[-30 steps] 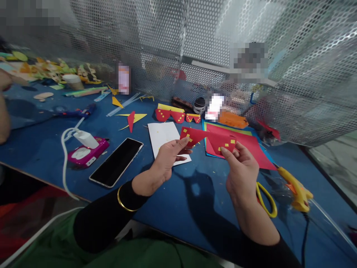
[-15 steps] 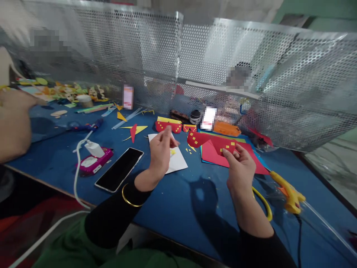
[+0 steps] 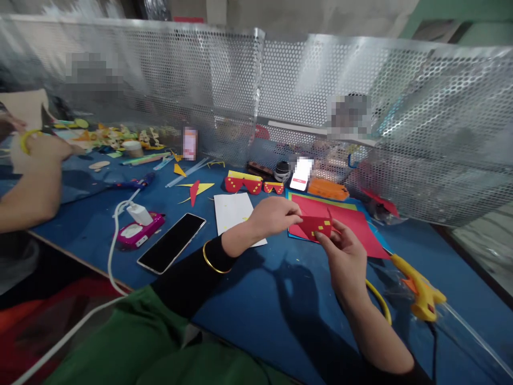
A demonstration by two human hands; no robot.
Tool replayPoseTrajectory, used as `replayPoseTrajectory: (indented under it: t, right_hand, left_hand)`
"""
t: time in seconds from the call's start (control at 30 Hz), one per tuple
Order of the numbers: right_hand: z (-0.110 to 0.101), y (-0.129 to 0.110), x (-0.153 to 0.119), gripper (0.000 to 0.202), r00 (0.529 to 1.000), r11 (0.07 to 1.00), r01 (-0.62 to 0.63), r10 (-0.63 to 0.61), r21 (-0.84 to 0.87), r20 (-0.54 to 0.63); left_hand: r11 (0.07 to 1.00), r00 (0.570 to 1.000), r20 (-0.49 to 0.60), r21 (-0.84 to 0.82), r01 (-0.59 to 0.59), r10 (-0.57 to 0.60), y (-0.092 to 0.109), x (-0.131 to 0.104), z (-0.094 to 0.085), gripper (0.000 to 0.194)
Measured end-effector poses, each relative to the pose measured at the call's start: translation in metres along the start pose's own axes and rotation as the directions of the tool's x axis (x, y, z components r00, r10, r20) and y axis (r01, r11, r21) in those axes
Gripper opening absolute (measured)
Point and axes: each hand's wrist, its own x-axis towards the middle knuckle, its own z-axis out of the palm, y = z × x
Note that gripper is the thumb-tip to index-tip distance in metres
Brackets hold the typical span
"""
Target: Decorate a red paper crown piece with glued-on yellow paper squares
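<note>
Between both hands I hold a red paper glasses cutout (image 3: 310, 223) dotted with small yellow squares. My right hand (image 3: 348, 256) pinches its right end between thumb and fingers. At the other end, the fingers of my left hand (image 3: 276, 216) are closed on the paper and hide part of it. Below the left wrist lies a white sheet (image 3: 232, 208) with a few yellow bits. Beyond it stand a larger pair of red paper glasses (image 3: 243, 185) with yellow behind and a smaller pair (image 3: 273, 187). Red paper sheets (image 3: 360, 230) are stacked behind my right hand.
A yellow glue gun (image 3: 420, 291) lies at the right. Left of me are a dark phone (image 3: 172, 243) and a magenta power strip (image 3: 142, 231) with a white cable. A perforated metal screen (image 3: 224, 91) borders the table's back. Another person's arm (image 3: 36, 176) reaches in at far left.
My left hand has moved right from above the white sheet and taken hold of the cutout's left end. The cutout has turned and sits slightly lower. The other person's arm has shifted.
</note>
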Motion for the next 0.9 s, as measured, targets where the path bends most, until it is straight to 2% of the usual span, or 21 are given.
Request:
replayPoseTrajectory:
  t: [0.17,0.33,0.53,0.7,0.8,0.87,0.9]
  right_hand:
    - [-0.009,0.013,-0.001,0.051,0.998,1.000,0.020,-0.021,-0.019,-0.066]
    - [-0.008,0.026,-0.005,0.052,1.000,0.999,0.002,-0.003,-0.032,-0.027]
    - [-0.004,0.034,-0.010,0.047,0.999,0.997,-0.043,0.044,-0.068,0.023]
    - [-0.004,0.037,-0.013,0.051,0.995,0.990,-0.072,0.080,-0.119,0.061]
    - [-0.004,0.039,-0.014,0.054,0.990,0.983,-0.091,0.107,-0.161,0.089]
    - [-0.004,0.040,-0.016,0.055,0.986,0.975,-0.102,0.125,-0.195,0.112]
    - [-0.004,0.040,-0.017,0.055,0.983,0.971,-0.105,0.133,-0.214,0.124]
  left_hand:
    - [0.983,0.990,-0.034,0.131,-0.128,0.133,-0.001,0.009,-0.007,0.019]
    - [0.958,0.970,-0.118,0.221,-0.184,0.213,-0.002,-0.010,-0.017,0.032]
    - [0.968,0.978,-0.094,0.188,-0.167,0.187,-0.007,-0.034,-0.017,0.032]
    - [0.955,0.965,-0.156,0.243,-0.168,0.209,-0.013,-0.031,-0.019,0.027]
    - [0.959,0.983,-0.159,0.280,-0.045,0.093,-0.022,-0.012,-0.040,0.020]
    - [0.953,0.994,-0.105,0.296,0.063,-0.034,-0.032,0.008,-0.066,0.018]
    - [0.942,0.995,-0.034,0.322,0.096,-0.090,-0.038,0.020,-0.081,0.018]
